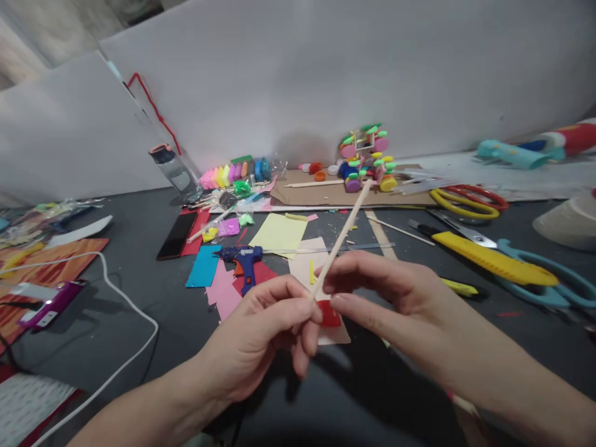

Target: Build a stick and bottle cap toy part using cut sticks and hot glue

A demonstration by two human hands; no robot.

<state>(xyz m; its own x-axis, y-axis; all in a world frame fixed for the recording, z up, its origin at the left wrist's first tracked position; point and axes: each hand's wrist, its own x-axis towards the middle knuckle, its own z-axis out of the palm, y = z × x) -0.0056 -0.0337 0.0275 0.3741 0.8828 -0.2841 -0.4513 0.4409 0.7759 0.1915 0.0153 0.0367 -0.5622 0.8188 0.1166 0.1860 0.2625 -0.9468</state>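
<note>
1 wooden stick [344,237] pinched in left hand [272,320]; right hand [395,290] perhaps touching.

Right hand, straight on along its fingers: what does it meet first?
Most likely the pale stick in the left hand, near its lower end. The right hand's fingertips look very close to it; depth is unclear, so they may be touching.

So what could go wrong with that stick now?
The thin stick, pinched low in the left hand, might tip or snap if pressed sideways. The left hand might bump the blue glue gun just beyond it; whether it's hot, I can't tell. Swinging right, the right hand could knock the yellow cutter.
</note>
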